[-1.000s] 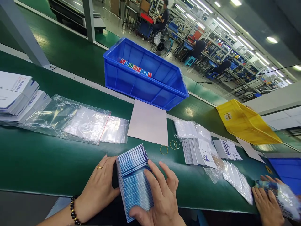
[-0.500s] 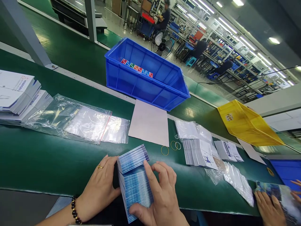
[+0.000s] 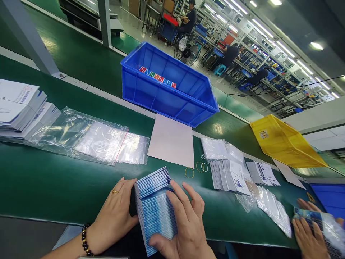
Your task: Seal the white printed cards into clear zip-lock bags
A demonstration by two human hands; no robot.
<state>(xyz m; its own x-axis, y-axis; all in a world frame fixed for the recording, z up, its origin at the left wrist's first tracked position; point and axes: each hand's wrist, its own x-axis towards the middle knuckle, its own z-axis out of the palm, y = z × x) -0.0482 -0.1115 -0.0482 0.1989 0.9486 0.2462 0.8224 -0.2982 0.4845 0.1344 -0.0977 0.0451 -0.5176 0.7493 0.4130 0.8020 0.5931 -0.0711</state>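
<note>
I can't read any word or number for certain from where I sit. The white booklets (image 3: 16,100) stacked at the far left of my desk (image 3: 88,187) carry a line of orange and blue characters, too small to make out. Inside the blue crate (image 3: 161,99), a row of coloured labels (image 3: 157,77) in red, blue, green and orange shows white marks; I can't tell whether they are letters or figures. The yellow crate (image 3: 291,145) bears a pale sticker (image 3: 263,134) with dark, illegible characters. Purple print on the right-hand booklets (image 3: 229,176) is equally unreadable.

Bright ceiling lights (image 3: 316,46) above crowded shelves (image 3: 261,57)
</note>
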